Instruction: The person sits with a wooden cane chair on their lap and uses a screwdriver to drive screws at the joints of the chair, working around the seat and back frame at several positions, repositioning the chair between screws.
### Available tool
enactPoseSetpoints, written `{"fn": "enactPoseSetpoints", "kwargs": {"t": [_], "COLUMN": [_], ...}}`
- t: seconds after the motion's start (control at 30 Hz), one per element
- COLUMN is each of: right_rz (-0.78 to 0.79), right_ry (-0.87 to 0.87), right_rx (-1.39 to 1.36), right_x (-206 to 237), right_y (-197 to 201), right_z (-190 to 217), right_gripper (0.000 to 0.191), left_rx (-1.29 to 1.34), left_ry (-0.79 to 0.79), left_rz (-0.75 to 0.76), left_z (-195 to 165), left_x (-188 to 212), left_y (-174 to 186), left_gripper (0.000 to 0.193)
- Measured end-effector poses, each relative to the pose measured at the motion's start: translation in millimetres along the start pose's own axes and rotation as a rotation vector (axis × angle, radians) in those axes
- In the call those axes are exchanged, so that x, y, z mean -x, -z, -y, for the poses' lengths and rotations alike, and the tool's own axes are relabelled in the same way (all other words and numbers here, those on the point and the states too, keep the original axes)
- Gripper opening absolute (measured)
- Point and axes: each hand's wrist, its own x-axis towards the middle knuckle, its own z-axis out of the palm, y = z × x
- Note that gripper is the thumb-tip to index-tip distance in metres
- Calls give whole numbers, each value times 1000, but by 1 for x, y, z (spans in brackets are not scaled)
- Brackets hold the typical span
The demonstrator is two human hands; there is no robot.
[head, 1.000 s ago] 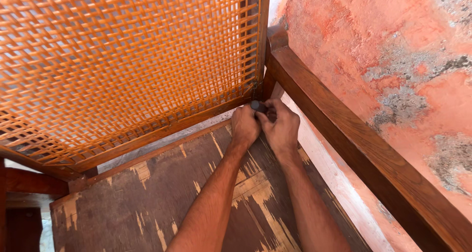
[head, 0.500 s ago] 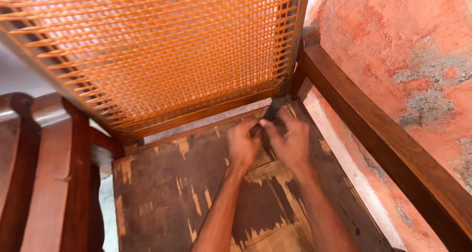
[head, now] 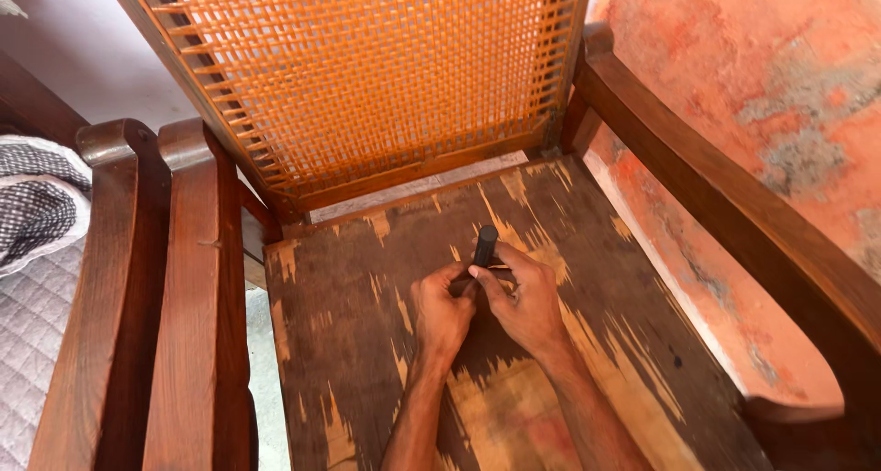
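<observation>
I look down at a wooden chair with a worn, flaking plywood seat (head: 367, 342) and an orange woven cane backrest (head: 367, 76). Both my hands are together over the middle of the seat. My right hand (head: 523, 301) grips a short black cylindrical tool (head: 485, 244) that sticks up between the fingers. My left hand (head: 442, 313) is curled against it, its fingers touching the tool's lower part. The tool's tip is hidden by my fingers.
The chair's right armrest (head: 734, 205) runs along a peeling orange wall (head: 789, 76). Its left armrest (head: 197, 287) sits beside another chair's armrest (head: 105, 297). A grey checked cloth (head: 32, 205) and quilted fabric (head: 27, 361) lie at far left.
My hands have pulled back from the seat's rear right corner by the backrest to the middle of the seat. The view has tilted down and left, showing the armrests.
</observation>
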Motion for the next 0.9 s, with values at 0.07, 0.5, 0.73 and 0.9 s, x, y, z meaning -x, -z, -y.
{"fn": "enactPoseSetpoints", "kwargs": {"t": [0.07, 0.5, 0.73, 0.9], "right_rz": [-8, -28, -62, -197], "right_ry": [-27, -41, -86, 58], "right_rx": [64, 77, 183, 129], "right_x": [10, 85, 117, 129], "right_y": [0, -4, -7, -22], "right_z": [1, 16, -6, -25], "right_gripper": [33, 25, 22, 32], "left_rx": [13, 69, 58, 38], "left_ry": [85, 134, 17, 41], "left_rz": [25, -25, 37, 98], "left_z": [-1, -2, 25, 49], "left_x": [11, 78, 105, 104], "left_y": [0, -7, -13, -20], "left_gripper": [26, 29, 33, 29]}}
